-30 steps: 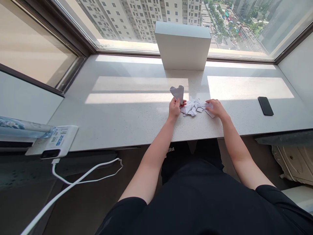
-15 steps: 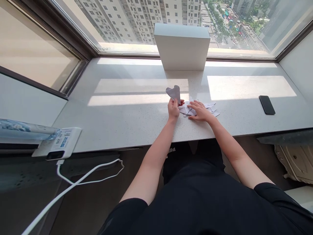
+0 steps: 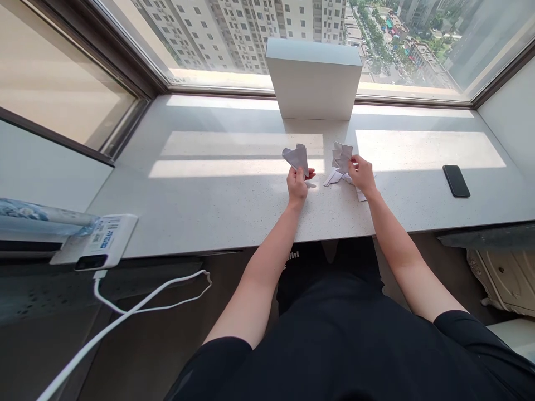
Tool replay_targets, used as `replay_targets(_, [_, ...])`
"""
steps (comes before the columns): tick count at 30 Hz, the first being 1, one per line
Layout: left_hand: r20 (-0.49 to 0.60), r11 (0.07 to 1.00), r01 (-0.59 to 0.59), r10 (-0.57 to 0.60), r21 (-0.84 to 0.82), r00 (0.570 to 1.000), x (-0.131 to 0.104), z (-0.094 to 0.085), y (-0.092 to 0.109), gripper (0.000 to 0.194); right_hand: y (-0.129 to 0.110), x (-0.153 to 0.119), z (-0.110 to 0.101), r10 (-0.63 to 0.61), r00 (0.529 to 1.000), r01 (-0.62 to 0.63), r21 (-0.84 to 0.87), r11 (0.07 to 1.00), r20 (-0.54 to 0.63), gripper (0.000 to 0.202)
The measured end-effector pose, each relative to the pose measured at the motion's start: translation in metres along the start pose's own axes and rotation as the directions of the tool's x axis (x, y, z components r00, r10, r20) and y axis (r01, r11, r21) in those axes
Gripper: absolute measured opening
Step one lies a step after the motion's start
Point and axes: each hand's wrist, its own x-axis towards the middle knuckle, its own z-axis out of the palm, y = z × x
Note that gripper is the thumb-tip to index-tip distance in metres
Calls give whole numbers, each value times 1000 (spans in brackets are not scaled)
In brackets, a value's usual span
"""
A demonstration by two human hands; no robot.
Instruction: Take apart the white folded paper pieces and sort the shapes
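My left hand pinches a folded paper piece that is pale grey-white and spreads into a heart-like, two-lobed top. To its right, my right hand grips another folded paper, roughly square with creased, pointed edges, raised above the sill. Beneath that hand lie several more folded paper pieces, partly covered by the hand and the raised paper. A gap separates the two hands.
A white box stands against the window behind my hands. A black phone lies on the pale windowsill at the right. At the left edge sits a white power bank with a white cable hanging from it.
My right hand, spread over the paper pile before, has lifted a folded paper and moved up and right. The pile's pieces have shifted right. My left hand has hardly moved.
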Motion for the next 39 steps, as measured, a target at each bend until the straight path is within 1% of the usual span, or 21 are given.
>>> replay_targets(3, [7, 1000, -3, 3, -2, 1000, 0, 0, -1, 42, 2, 2, -8, 64, 998, -61, 109, 992, -17, 39])
replay_targets(6, [9, 1000, -10, 10, -16, 1000, 0, -1, -1, 38, 2, 4, -14, 125, 992, -118, 239, 964, -14, 35])
replay_targets(8, [10, 1000, -8, 8, -14, 1000, -1, -1, 0, 35, 3, 4, -17, 146, 989, -147, 286, 947, 24, 39])
replay_targets(9, [10, 1000, -4, 4, -10, 1000, -1, -1, 0, 34, 3, 5, -18, 143, 987, -157, 278, 948, 70, 41])
replay_targets(10, [8, 1000, 2, -2, -6, 1000, -1, -1, 0, 34, 4, 4, -20, 130, 984, -157, 245, 957, 122, 42])
replay_targets(12, [4, 1000, 11, -11, -4, 1000, 0, -1, 0, 35, 6, 3, -25, 93, 976, -119, 122, 985, 199, 45])
replay_targets(13, [3, 1000, 12, -12, -7, 1000, 0, -1, 0, 35, 8, 2, -29, 76, 977, -86, 45, 995, 201, 45])
replay_targets(14, [3, 1000, 12, -12, -12, 1000, 0, -2, 0, 35, 11, 1, -34, 61, 982, -56, -33, 998, 176, 47])
replay_targets(16, [9, 1000, 10, -10, -29, 1000, 1, -2, -1, 31, 18, 0, -44, 38, 993, -19, -170, 985, 112, 52])
replay_targets(17, [12, 999, 10, -10, -38, 1000, 1, -2, -1, 30, 21, -2, -49, 38, 994, -12, -231, 973, 106, 55])
replay_targets(18, [13, 999, 13, -13, -46, 1000, 1, -2, -2, 29, 23, -3, -52, 49, 991, -12, -289, 957, 122, 59])
replay_targets(20, [9, 998, 21, -21, -52, 1000, 1, -2, -1, 29, 25, -8, -55, 101, 973, -12, -392, 920, 207, 74])
replay_targets(23, [-2, 998, 29, -30, -48, 1000, 0, -1, 0, 29, 21, -18, -44, 176, 923, 16, -492, 870, 341, 93])
replay_targets(25, [-7, 998, 28, -28, -56, 1000, 0, 0, 1, 29, 15, -26, -31, 186, 901, 41, -504, 863, 391, 97])
replay_targets(26, [-7, 998, 27, -27, -62, 1000, 0, 0, 2, 30, 13, -30, -23, 173, 898, 56, -494, 868, 405, 97])
replay_targets(29, [-13, 997, 32, -33, -69, 999, -1, 0, 4, 30, 6, -39, -5, 61, 891, 147, -413, 899, 450, 87])
replay_targets(32, [-26, 997, 57, -59, -58, 998, -2, 1, 7, 32, 2, -42, 1, -35, 882, 211, -327, 921, 470, 76])
replay_targets(34, [-27, 996, 67, -68, -56, 997, -3, 2, 8, 33, 1, -40, 0, -55, 898, 198, -291, 936, 436, 65])
replay_targets(37, [-27, 996, 66, -67, -52, 997, -4, 2, 10, 32, 3, -34, -8, -50, 942, 137, -245, 960, 331, 42])
replay_targets(39, [-29, 997, 63, -64, -52, 998, -4, 3, 10, 32, 6, -29, -15, -44, 966, 104, -224, 969, 256, 35])
